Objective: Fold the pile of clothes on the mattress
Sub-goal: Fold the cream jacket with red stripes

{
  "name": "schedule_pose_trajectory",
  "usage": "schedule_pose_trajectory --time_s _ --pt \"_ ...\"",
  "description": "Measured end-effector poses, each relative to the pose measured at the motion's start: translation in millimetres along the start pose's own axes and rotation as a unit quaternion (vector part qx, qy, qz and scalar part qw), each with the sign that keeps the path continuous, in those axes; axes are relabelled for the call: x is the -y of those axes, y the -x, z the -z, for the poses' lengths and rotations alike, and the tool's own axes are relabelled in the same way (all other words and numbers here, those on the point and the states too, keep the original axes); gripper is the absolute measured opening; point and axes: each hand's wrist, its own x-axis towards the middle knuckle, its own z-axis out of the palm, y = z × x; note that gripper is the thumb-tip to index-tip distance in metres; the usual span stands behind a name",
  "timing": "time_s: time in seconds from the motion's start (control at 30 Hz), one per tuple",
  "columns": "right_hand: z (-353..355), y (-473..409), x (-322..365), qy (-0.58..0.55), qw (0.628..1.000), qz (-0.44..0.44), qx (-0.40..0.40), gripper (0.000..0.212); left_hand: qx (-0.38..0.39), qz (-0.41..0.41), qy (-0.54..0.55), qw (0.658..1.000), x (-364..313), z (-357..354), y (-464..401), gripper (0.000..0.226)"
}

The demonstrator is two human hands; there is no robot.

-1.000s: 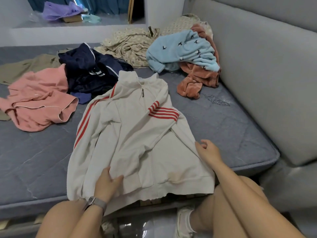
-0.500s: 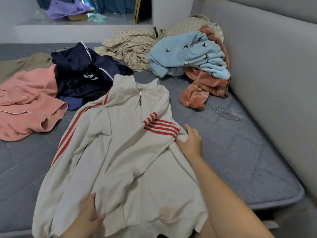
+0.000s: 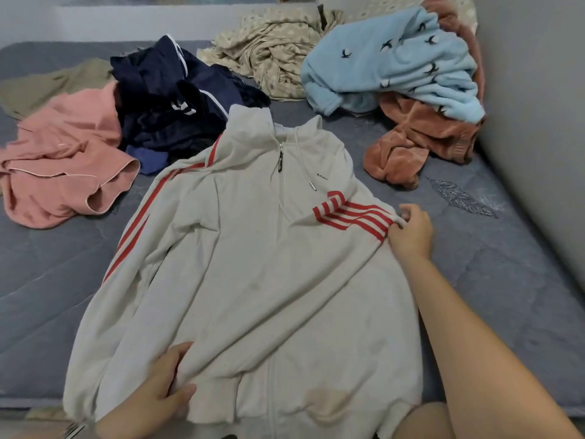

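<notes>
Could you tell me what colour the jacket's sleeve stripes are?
Red, on the white jacket; clearest in the head view.

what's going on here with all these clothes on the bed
A person is folding a white zip-up hoodie with red stripes, spread front-up on the grey mattress. The right hand pinches the fabric at the folded-in striped sleeve, while the left hand grips the hem near the bottom. Unfolded clothes lie behind: a pink garment, a navy garment with white piping, a beige patterned cloth, a light blue fleece with dark birds and a rust-brown velvety garment.
</notes>
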Motion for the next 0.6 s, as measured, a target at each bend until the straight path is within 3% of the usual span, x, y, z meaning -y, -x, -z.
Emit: schedule_pose_trajectory --time_s 0.13,0.3,0.43,0.6 --pt "4 10 7 0.097 0.979 0.130 0.124 0.058 0.008 0.005 -0.005 1.000 -5 2 2 0.066" --pt "20 15 0 0.075 0.995 0.045 -0.039 0.056 0.011 0.018 -0.003 1.000 -9 1 4 0.065" --pt "13 44 8 0.223 0.963 0.153 -0.007 0.063 0.001 0.018 -0.007 1.000 -17 1 6 0.063" --pt "-6 76 52 0.177 0.953 0.241 0.049 0.061 0.032 0.041 0.017 0.998 -34 13 14 0.050"
